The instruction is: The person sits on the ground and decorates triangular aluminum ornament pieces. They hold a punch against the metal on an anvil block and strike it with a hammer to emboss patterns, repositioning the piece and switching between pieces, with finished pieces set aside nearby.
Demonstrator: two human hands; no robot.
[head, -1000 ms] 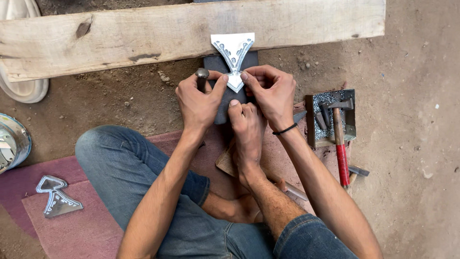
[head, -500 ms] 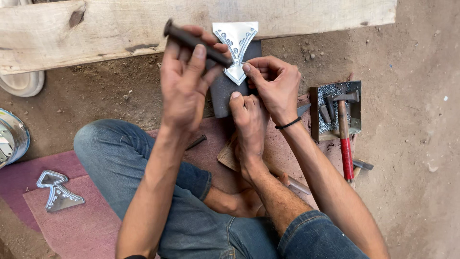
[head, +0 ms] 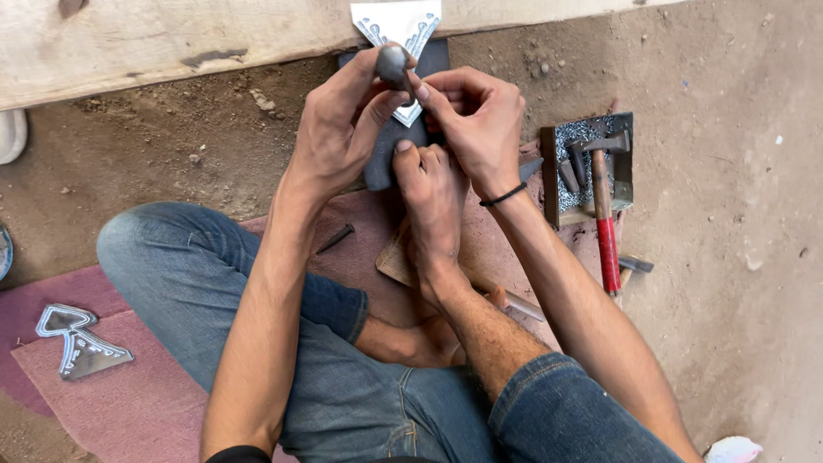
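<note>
While we sit cross-legged on the dirt floor, our left hand (head: pixel 347 129) is clamped around a dark metal punch (head: pixel 396 67), its rounded head showing above the thumb. Our right hand (head: pixel 476 120) pinches the lower tip of the triangular metal plate (head: pixel 396 24) with fingers closed on it, and a bare foot (head: pixel 433 193) presses beside it to steady the dark block (head: pixel 386 146) beneath. That plate lies on the block, just below the wooden beam (head: pixel 171 39). Its edges already carry a stamped pattern; how much of the middle remains plain we cannot tell. A finished-looking piece (head: pixel 75 343) rests on the red mat (head: pixel 137 394), while the red-handled hammer (head: pixel 605 214) lies untouched.
</note>
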